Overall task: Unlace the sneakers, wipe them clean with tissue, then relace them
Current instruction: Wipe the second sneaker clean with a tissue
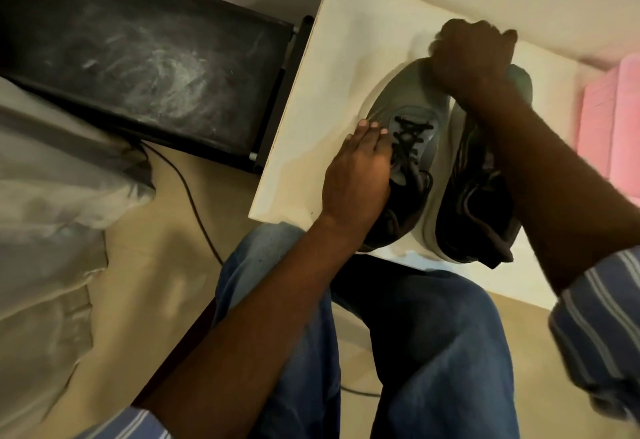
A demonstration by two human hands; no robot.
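Observation:
Two grey sneakers stand side by side on a white table (pixel 332 68), toes pointing away from me. The left sneaker (pixel 412 99) still carries dark laces (pixel 412 141) crossed over its tongue. My left hand (pixel 356 175) rests flat against that sneaker's left side, fingers by the laces. The right sneaker (pixel 474 210) is mostly covered by my right forearm; its dark opening shows. My right hand (pixel 474 54) is closed in a fist over the toe ends of the sneakers. Whether tissue is inside the fist is hidden.
A dark dusty panel (pixel 145 58) lies left of the table with a black cable (pixel 194 203) trailing over the beige floor. Pale fabric (pixel 52 196) fills the far left. A pink object (pixel 613 116) sits at the right edge. My jeans-clad knees (pixel 398 352) are below the table.

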